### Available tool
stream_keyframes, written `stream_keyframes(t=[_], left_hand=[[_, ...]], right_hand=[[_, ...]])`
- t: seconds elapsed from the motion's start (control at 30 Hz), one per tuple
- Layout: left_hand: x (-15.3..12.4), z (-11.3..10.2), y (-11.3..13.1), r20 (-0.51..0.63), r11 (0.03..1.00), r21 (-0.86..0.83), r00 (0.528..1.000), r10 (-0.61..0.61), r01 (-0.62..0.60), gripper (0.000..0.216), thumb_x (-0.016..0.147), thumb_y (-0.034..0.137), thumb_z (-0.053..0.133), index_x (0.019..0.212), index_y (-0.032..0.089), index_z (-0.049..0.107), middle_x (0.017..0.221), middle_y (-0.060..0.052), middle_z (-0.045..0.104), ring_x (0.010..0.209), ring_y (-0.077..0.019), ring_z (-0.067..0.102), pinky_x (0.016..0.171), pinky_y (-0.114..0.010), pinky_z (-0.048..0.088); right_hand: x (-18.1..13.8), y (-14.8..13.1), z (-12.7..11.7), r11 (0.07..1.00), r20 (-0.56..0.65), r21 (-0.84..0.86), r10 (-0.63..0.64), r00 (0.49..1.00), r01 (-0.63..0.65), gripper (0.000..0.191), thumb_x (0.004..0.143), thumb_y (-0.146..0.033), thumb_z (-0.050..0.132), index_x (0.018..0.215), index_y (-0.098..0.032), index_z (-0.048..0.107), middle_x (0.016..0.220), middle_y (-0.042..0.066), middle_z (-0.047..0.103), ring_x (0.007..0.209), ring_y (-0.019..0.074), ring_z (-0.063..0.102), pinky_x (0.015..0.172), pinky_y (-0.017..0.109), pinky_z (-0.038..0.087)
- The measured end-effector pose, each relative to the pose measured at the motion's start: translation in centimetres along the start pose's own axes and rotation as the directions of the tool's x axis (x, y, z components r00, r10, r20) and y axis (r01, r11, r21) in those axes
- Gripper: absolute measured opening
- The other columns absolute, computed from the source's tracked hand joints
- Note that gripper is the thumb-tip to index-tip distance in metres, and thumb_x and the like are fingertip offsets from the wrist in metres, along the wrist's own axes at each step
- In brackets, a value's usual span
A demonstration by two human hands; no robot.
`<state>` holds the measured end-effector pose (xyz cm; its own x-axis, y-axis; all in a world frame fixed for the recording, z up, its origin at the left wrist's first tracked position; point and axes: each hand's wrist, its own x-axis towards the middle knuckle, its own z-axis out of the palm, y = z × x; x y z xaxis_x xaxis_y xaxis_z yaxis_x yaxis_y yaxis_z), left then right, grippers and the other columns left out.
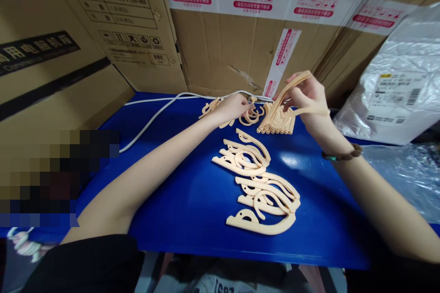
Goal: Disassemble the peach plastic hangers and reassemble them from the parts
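My right hand (311, 98) is raised at the back right, its fingers closed round beige plastic hanger arms (287, 90). One arm slants down to the left and another crosses in front of the palm. Below it is a row of stacked hanger arms (278, 123). My left hand (232, 109) reaches to the back of the table, fingertips pinched at a small pile of curved hanger hooks (250, 118). More beige hanger parts (209, 107) lie partly hidden behind the left hand. Nearer me lie two overlapping groups of hangers, one farther (245, 153) and one closer (268, 201).
A blue table (178, 201) carries everything. Cardboard boxes (213, 46) wall off the back and left. A white cable (151, 121) runs along the back left. A white plastic parcel (392, 82) and clear plastic wrap (405, 174) lie at the right.
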<state>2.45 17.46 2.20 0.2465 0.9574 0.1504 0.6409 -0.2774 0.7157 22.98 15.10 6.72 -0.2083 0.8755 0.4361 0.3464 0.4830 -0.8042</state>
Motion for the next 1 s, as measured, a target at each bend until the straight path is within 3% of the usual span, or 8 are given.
stream_keyframes(t=[0.13,0.27,0.37,0.57,0.7,0.8,0.9,1.0], left_hand=[[-0.1,-0.1,1.0,-0.13,0.993,-0.11,0.99,-0.057,0.043,0.039,0.092,0.053,0.059,0.082,0.016,0.066,0.074,-0.009,0.069,0.07,-0.0203,0.062,0.062,-0.029,0.042],[-2.0,-1.7,2.4,0.266,0.721,-0.657,0.963,-0.05,0.219,0.057,0.103,0.058,0.034,0.085,0.015,0.066,0.087,-0.013,0.073,0.078,-0.0187,0.07,0.07,-0.028,0.053],[-3.2,-2.3,3.3,0.221,0.562,-0.802,0.975,-0.035,0.202,0.025,0.103,0.03,0.049,0.088,0.013,0.061,0.09,-0.009,0.073,0.079,-0.0128,0.07,0.079,-0.025,0.055],[-4.1,-0.9,5.6,0.087,0.647,-0.744,0.984,-0.157,0.169,0.026,0.105,0.016,0.033,0.082,0.019,0.044,0.061,0.002,0.058,0.045,-0.0075,0.054,0.044,-0.018,0.037],[-4.3,0.2,6.5,0.1,0.646,-0.743,0.983,-0.151,0.175,0.026,0.105,0.014,0.029,0.081,0.022,0.036,0.053,0.009,0.039,0.039,-0.0052,0.041,0.043,-0.017,0.03],[-4.7,1.1,6.1,0.015,0.755,-0.649,0.994,-0.107,0.092,0.024,0.106,0.018,0.026,0.085,0.023,0.036,0.054,0.009,0.037,0.042,-0.0077,0.042,0.044,-0.019,0.029],[-5.6,1.7,5.7,-0.136,0.961,-0.25,0.987,0.089,-0.121,0.016,0.106,0.027,0.033,0.1,0.021,0.046,0.057,0.006,0.043,0.048,-0.0115,0.047,0.05,-0.023,0.032],[-5.9,1.1,5.2,-0.153,0.979,0.081,0.968,0.2,-0.19,0.023,0.105,0.031,0.036,0.112,0.018,0.054,0.061,0.003,0.05,0.055,-0.0157,0.052,0.057,-0.027,0.035]], right_hand=[[-0.5,-0.7,-0.3,0.997,-0.125,-0.031,-0.076,0.989,0.072,0.021,0.092,-0.041,0.054,0.106,-0.028,0.046,0.101,0.009,0.072,0.09,0.0244,0.07,0.065,0.038,0.055],[-0.7,-1.4,-0.9,0.966,-0.223,-0.194,-0.214,0.951,0.171,0.017,0.091,-0.027,0.055,0.108,-0.029,0.052,0.11,0.012,0.071,0.097,0.0251,0.066,0.073,0.04,0.054],[-0.8,-1.8,-1.0,0.889,-0.108,-0.403,-0.279,0.954,0.215,0.015,0.089,-0.022,0.057,0.104,-0.024,0.057,0.102,0.011,0.071,0.09,0.0242,0.066,0.073,0.038,0.051],[-2.0,-2.4,0.5,0.351,0.212,-0.889,-0.251,0.945,0.293,0.026,0.101,-0.023,0.041,0.106,-0.018,0.066,0.098,0.014,0.071,0.082,0.0267,0.066,0.062,0.035,0.037],[-2.6,-2.4,1.5,0.222,0.298,-0.917,-0.177,0.938,0.333,0.035,0.102,-0.015,0.031,0.11,-0.016,0.065,0.09,0.016,0.072,0.072,0.0258,0.066,0.057,0.035,0.031],[-2.6,-1.9,2.1,0.328,0.27,-0.899,-0.111,0.957,0.291,0.03,0.097,-0.011,0.037,0.114,-0.014,0.062,0.085,0.016,0.072,0.065,0.025,0.064,0.054,0.033,0.029],[-1.9,-0.9,2.0,0.672,0.254,-0.72,0.025,0.967,0.171,0.023,0.097,-0.014,0.039,0.093,-0.016,0.062,0.063,0.007,0.066,0.053,0.0208,0.059,0.054,0.031,0.036],[-0.8,0.2,0.8,0.899,0.198,-0.438,0.098,0.975,-0.001,0.032,0.101,-0.022,0.035,0.074,-0.021,0.053,0.053,0.0,0.056,0.043,0.0152,0.052,0.053,0.029,0.04]])
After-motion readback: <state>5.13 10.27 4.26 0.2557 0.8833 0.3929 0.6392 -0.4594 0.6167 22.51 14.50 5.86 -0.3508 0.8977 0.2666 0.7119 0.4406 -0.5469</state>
